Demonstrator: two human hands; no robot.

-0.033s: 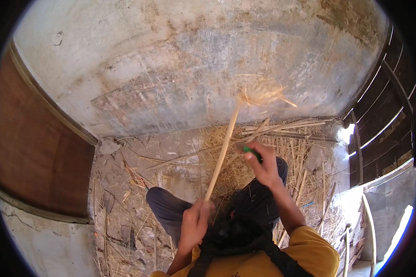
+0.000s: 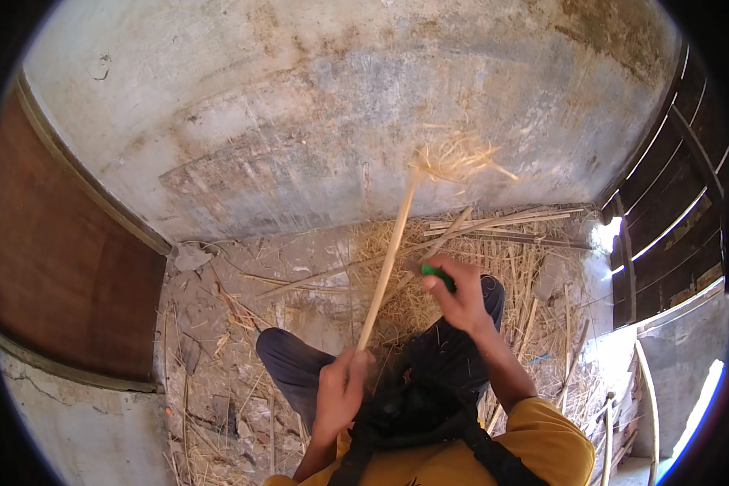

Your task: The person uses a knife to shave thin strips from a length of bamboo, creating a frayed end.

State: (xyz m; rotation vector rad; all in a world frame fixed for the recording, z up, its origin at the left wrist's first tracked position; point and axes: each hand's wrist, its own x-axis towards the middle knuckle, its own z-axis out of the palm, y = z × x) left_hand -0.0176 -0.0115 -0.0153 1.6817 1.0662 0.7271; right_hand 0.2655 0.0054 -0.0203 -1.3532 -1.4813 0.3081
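My left hand [image 2: 340, 390] is closed round the lower end of a pale wooden stick, perhaps bamboo [image 2: 389, 263]. The stick slants up and away from me, leaning slightly right. A loose tuft of curled shavings [image 2: 455, 159] hangs at its far end, blurred. To the right of the stick, my right hand [image 2: 462, 301] grips a green-handled knife [image 2: 438, 276]. Its short dark blade points left toward the middle of the stick and is smeared, so I cannot tell whether it touches.
Shavings [image 2: 413, 308] cover the floor between and beyond my knees. Several long strips [image 2: 510, 219] lie along the foot of the stained wall [image 2: 316, 138]. A brown panel [image 2: 73, 243] stands at left, dark slatted boards [image 2: 672, 202] at right. Pale poles [image 2: 646, 389] lean at lower right.
My right hand and the knife have shifted a little left, closer to the stick. The stick's far end and its tuft have moved slightly left. My left hand keeps its place.
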